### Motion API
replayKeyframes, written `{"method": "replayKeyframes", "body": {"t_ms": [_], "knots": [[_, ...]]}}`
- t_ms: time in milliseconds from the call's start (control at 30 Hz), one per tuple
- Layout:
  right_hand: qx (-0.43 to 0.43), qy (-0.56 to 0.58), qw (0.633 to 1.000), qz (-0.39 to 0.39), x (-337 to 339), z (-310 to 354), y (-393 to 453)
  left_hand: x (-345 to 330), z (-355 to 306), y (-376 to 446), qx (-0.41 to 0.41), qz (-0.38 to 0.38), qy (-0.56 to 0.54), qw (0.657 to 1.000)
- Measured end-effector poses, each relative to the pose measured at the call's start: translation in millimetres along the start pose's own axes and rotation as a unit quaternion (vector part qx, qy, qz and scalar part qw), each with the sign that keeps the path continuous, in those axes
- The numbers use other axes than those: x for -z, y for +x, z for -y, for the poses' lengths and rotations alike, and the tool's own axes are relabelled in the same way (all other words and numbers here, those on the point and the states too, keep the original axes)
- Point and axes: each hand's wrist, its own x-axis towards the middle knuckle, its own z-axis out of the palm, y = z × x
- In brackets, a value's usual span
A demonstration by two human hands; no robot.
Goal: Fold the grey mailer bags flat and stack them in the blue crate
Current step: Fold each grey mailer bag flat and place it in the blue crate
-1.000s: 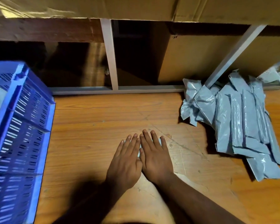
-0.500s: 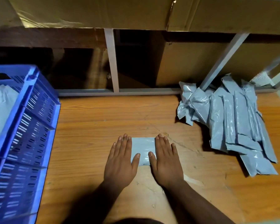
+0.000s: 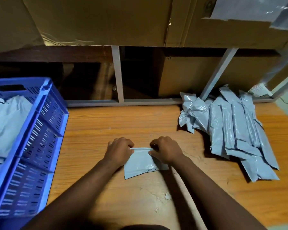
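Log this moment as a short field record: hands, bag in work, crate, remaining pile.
left hand: grips far edge of the folded mailer bag
right hand: grips the same edge
bag in work: lying on the wooden table, between the hands
blue crate: at left, grey bags inside
unfolded pile: at right, on the table

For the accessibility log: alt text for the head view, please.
Both hands, left hand and right hand, grip the far edge of a grey bag on a wooden table. A blue crate holding bags stands left; a pile of bags lies right.
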Motion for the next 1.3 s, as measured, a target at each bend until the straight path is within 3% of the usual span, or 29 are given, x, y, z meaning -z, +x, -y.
{"method": "replayKeyframes", "body": {"t_ms": [100,167,233,300,333,467,567,700,767,900,1133,1300], "knots": [[0.013,0.09,0.996,-0.003,2.9,0.4,1.2,9.8,-1.0,-3.8,-0.035,-0.024,-0.03,0.999],[0.021,0.175,0.984,-0.035,12.1,0.8,-6.7,19.9,-1.7,-10.3,-0.072,-0.082,-0.064,0.992],[0.061,0.171,0.972,-0.152,21.5,0.3,-17.3,32.1,-3.9,-20.9,-0.124,-0.16,-0.085,0.976],[0.116,0.095,0.947,-0.285,25.4,1.6,-29.3,37.5,-5.8,-32.7,-0.186,-0.235,-0.071,0.951],[0.135,0.077,0.937,-0.314,23.4,1.3,-34.7,35.6,-5.1,-37.9,-0.211,-0.254,-0.06,0.942],[0.131,0.081,0.961,-0.231,-7.4,-2.1,-51.1,-3.2,17.2,-47.7,-0.25,-0.19,-0.005,0.95],[0.141,0.048,0.974,-0.173,-25.2,-7.2,-61.8,-32.6,30.2,-55.8,-0.226,-0.148,0.005,0.963],[0.091,0.096,0.962,-0.237,-19.3,0.0,-59.0,-34.9,17.7,-52.1,-0.188,-0.197,-0.035,0.962],[0.08,0.088,0.965,-0.234,-20.0,9.5,-40.4,-35.6,4.1,-37.5,-0.173,-0.181,-0.014,0.968],[0.041,0.058,0.994,-0.086,-40.8,20.8,-8.8,-52.1,-4.5,-16.7,-0.135,-0.107,0.078,0.982],[0.028,0.0,0.994,-0.105,-65.3,17.7,-6.4,-66.4,5.4,-14.2,-0.132,-0.085,0.129,0.979],[0.017,0.036,0.996,-0.083,-64.3,5.2,-11.9,-65.4,8.6,-20.0,-0.092,-0.082,0.126,0.984]]}}
